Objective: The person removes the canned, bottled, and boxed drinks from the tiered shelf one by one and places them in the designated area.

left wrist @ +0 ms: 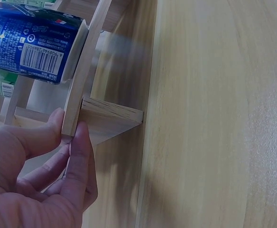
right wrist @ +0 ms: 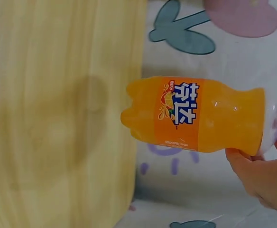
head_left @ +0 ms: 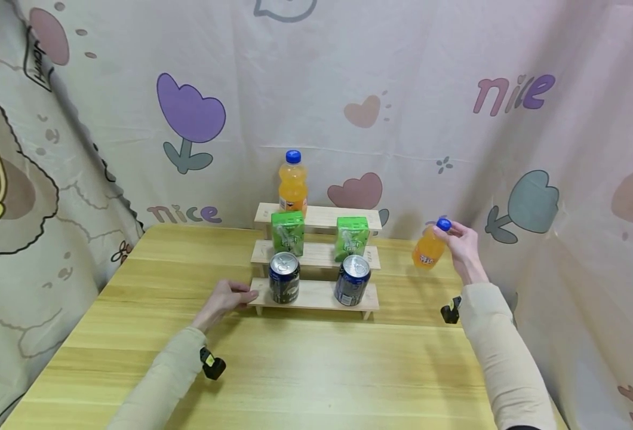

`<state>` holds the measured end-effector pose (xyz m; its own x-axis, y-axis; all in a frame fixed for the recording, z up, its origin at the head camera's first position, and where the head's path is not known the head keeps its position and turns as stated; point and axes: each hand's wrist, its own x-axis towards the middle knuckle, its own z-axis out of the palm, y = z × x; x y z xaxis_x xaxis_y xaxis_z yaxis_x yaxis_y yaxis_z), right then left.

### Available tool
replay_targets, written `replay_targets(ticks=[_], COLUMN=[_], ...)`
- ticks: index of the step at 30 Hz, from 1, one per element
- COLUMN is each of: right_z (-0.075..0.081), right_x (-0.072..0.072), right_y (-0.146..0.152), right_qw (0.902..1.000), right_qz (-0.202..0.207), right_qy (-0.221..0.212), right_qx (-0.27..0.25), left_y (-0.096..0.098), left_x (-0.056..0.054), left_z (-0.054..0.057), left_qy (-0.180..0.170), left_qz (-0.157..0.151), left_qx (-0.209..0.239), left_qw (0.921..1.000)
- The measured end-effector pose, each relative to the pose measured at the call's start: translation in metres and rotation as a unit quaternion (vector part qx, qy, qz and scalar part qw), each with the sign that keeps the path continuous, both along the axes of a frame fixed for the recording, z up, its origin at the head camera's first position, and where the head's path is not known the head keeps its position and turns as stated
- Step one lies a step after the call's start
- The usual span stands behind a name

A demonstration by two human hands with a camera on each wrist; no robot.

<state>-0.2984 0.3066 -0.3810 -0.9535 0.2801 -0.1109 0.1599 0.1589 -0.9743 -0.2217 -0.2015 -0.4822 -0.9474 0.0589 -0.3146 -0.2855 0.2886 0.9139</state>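
Observation:
With thumb and fingers my left hand [head_left: 229, 298] pinches the left end of the lowest step of a three-tier wooden rack [head_left: 316, 292]. My right hand [head_left: 463, 246] grips an orange soda bottle [head_left: 428, 248] by its neck, just under the blue cap, to the right of the rack. The bottle hangs tilted above the table in the head view; its orange label [right wrist: 179, 114] shows in the right wrist view. On the lowest step stand two dark blue cans [head_left: 284, 278]. Two green drink cartons [head_left: 352, 239] are on the middle step, and another orange soda bottle [head_left: 293, 185] stands on the top step at left.
The rack stands on a light wooden table [head_left: 316, 364]. Behind it and along both sides hangs a printed curtain [head_left: 295, 77], close to the table's back edge. Small black cameras [head_left: 212, 364] sit on both wrists.

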Motion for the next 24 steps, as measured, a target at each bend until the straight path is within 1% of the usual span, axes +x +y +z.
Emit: replay_targets(ticks=[5,7,9,10,18,24], right_z=[-0.011,-0.014,-0.017,-0.018,-0.026,-0.032], right_x=[-0.002,-0.002,-0.002,-0.002,-0.002,-0.001], right_y=[0.003,0.003,0.004,0.005,0.008,0.011], right_qw=[0.9995,0.9992,0.9990,0.9988,0.9983,0.9983], right_qz=[-0.018,-0.023,-0.026,-0.028,-0.035,-0.030], right_qy=[-0.022,-0.031,-0.036,-0.040,-0.045,-0.049], right_qx=[-0.010,-0.010,-0.008,-0.005,0.008,0.012], left_y=[0.000,0.000,0.000,0.000,-0.001,0.000], left_x=[0.000,0.001,0.001,0.001,0.002,0.002], left_z=[-0.001,-0.001,0.000,0.000,-0.001,-0.001], left_qy=[0.004,0.006,0.002,0.003,0.010,0.013], left_qz=[-0.003,-0.008,-0.001,-0.005,-0.005,-0.009], left_qx=[0.001,-0.003,0.000,-0.001,0.001,-0.006], left_qw=[1.0000,0.9999,1.0000,1.0000,0.9999,0.9999])
